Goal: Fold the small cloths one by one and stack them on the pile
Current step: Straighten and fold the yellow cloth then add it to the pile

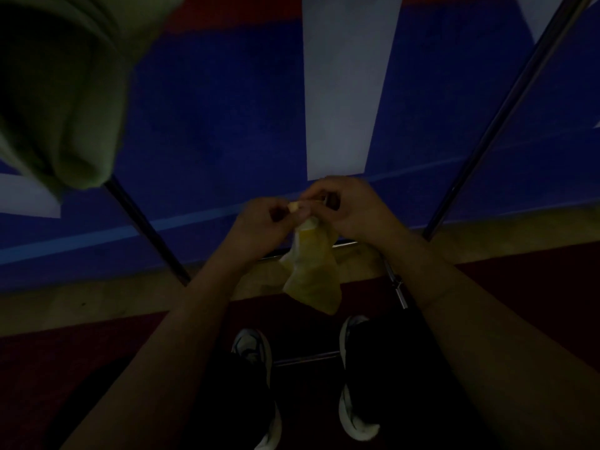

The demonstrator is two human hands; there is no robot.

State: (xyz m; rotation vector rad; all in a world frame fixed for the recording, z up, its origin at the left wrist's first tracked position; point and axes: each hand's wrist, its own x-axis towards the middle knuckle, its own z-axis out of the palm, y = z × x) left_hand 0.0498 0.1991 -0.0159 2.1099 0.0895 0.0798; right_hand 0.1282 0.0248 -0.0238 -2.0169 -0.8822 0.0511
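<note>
Both hands meet at mid-scene, held up in the air. The left hand (259, 222) has its fingers curled tight, pinching the top edge of the yellow cloth (311, 274). The right hand (350, 206) pinches the same edge just beside it, its fingers also curled in a narrow grip; the fingertips of the two hands almost touch. The cloth hangs down from them, loose and crumpled, its lower end free above the shoes (354, 378).

A thin metal frame (506, 105) slants up on the right, another bar (146, 222) on the left, and a low crossbar (305, 358) runs between the feet. The hands and cloth hang in the open gap between these bars.

At far left a pale green cloth (65, 92) hangs blurred, close to the camera. Behind everything stands a blue wall (211, 125) with white panels. The light is dim.
</note>
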